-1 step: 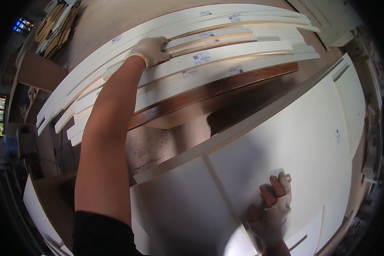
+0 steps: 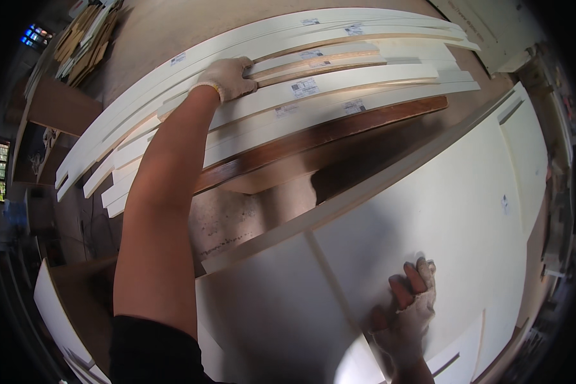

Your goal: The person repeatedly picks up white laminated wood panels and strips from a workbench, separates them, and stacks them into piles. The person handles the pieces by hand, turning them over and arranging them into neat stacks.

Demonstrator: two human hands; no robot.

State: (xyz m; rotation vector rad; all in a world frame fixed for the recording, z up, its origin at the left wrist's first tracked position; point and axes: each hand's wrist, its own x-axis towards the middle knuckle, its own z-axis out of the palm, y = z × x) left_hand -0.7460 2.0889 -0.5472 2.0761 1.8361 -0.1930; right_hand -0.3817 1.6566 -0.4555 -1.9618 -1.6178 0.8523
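Note:
My left hand, in a pale work glove, reaches far out over a spread of long white board strips. Its fingers and thumb are closed around the edges of a narrow white board in the middle; the grip is partly hidden. Several strips carry small printed labels. My right hand, gloved with finger ends bare or dark, hovers or rests over large white panels; I cannot tell if it touches them. Its fingers are loosely bent and apart, with nothing visible in them.
A dark brown wooden beam lies along the near side of the strips. Between it and the panels, a gap shows the floor. Scrap boards lean at the far left, by a brown cabinet. Another panel stands lower left.

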